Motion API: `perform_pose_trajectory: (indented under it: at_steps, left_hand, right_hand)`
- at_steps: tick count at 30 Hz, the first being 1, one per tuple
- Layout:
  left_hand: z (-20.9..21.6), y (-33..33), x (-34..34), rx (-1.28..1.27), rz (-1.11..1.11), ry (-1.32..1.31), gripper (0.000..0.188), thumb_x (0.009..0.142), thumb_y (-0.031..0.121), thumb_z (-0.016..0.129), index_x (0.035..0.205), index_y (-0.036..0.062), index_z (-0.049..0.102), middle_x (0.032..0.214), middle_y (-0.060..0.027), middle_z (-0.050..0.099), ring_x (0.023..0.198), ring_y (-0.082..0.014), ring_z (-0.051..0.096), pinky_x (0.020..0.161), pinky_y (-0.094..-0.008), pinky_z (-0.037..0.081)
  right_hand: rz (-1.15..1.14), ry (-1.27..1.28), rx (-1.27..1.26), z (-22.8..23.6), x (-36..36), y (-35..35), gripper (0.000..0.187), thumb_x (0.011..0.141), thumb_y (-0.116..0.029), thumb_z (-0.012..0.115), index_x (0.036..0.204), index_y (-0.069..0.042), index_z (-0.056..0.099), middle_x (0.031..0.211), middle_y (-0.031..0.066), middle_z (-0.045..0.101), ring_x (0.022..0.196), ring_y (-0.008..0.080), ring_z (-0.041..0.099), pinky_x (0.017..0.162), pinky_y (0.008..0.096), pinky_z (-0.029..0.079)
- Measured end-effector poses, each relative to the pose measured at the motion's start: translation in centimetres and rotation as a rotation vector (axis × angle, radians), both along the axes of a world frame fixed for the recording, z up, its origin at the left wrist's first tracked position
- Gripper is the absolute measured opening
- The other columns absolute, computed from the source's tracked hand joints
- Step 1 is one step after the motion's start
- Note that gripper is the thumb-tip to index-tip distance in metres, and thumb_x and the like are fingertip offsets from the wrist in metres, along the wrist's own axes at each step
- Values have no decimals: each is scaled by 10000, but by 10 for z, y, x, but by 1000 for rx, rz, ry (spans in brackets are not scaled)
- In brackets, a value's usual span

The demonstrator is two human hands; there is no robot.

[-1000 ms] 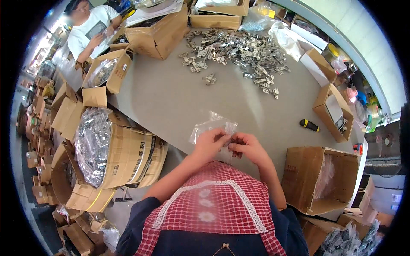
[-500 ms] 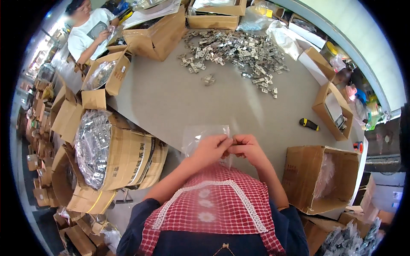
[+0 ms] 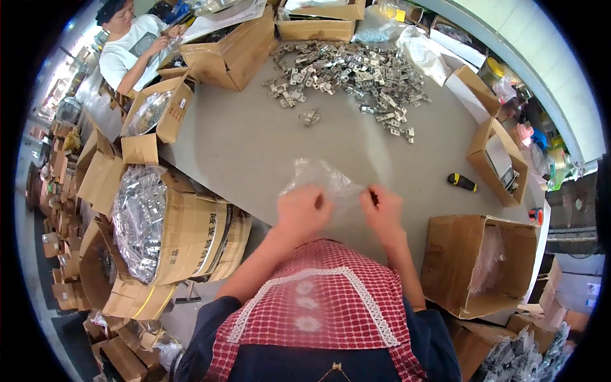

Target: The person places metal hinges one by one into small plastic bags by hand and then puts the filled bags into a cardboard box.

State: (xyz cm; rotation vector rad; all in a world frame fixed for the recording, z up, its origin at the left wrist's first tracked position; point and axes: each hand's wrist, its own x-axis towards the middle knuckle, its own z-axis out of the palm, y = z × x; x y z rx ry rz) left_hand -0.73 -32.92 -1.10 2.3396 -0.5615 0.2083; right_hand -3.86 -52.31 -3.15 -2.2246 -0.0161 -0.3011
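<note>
Clear, thin plastic bag (image 3: pixel 323 176) spanning sideways
Bare left hand (image 3: pixel 305 210) and right hand (image 3: pixel 384 210), both blurred, are clamping opposite sides above the grey tabletop (image 3: pixel 248 140)

1. At six o'clock in the view, the person is wearing a red-and-white checked apron (image 3: pixel 344 334).
2. White lace trim (image 3: pixel 371 305) is edging its bib along the top and down both slanting sides.
3. Three white flowers (image 3: pixel 308 323) are running in a row down its middle.
4. Checked straps (image 3: pixel 407 363) are passing at five and seven o'clock.
5. A dark navy top (image 3: pixel 280 364) is showing beneath, its sleeves (image 3: pixel 207 328) leaving the forearms bare.
6. A small gold-coloured ornament (image 3: pixel 336 367) is hanging just short of six o'clock.
</note>
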Motion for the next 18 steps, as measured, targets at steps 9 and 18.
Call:
perform_pose_trajectory:
  at_steps: [9,18]
  left_hand:
    - [-17,-23,-2,225,-106,-116,151,774,177,639,844,68,562,676,-91,610,611,-295,628,541,-420,504]
    - [-29,2,39,376,183,203,170,893,195,511,999,67,476,640,-182,625,611,-413,625,543,-522,479]
  right_hand:
    - [245,-78,-132,3,24,10,311,778,-40,579,1088,-56,610,965,138,637,936,296,639,692,411,527]
    - [77,475,365,-46,113,-81,436,732,-183,705,1131,-28,621,1005,200,665,926,265,658,794,356,522]
